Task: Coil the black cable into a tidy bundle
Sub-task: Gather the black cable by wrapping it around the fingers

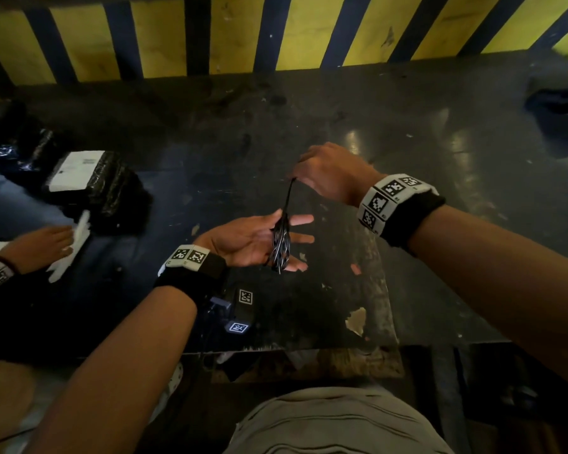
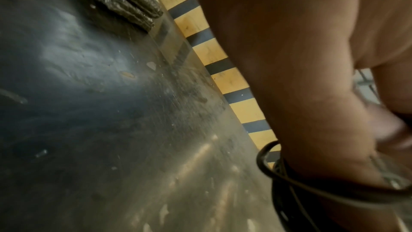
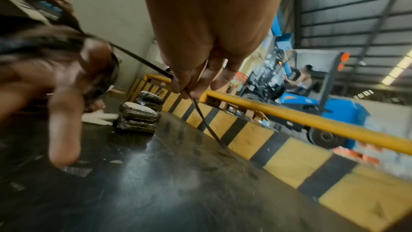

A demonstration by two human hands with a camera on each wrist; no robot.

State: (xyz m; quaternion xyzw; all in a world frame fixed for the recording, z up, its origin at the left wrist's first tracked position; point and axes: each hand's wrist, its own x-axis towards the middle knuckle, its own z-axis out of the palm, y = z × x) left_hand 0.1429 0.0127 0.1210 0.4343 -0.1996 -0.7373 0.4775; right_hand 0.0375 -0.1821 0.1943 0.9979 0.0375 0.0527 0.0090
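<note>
The black cable (image 1: pixel 281 244) is wound in several turns around the straight fingers of my left hand (image 1: pixel 295 239), which lies palm up above the dark table (image 1: pixel 391 142). One strand rises from the bundle to my right hand (image 1: pixel 297 178), which pinches it a little above and beyond the left fingers. In the right wrist view the right fingertips (image 3: pixel 189 85) pinch the cable (image 3: pixel 144 63), and a loose tail (image 3: pixel 209 126) hangs below them. The left wrist view shows a cable (image 2: pixel 265 163) loop beside my left hand (image 2: pixel 289 77).
Black wrapped packages (image 1: pixel 92 185) with a white label lie at the left, next to another person's hand (image 1: pixel 36 247) holding white pieces. A yellow-and-black striped barrier (image 1: pixel 243 37) bounds the far side. A dark bundle (image 1: pixel 558 116) sits far right. A forklift (image 3: pixel 323 108) stands beyond the barrier.
</note>
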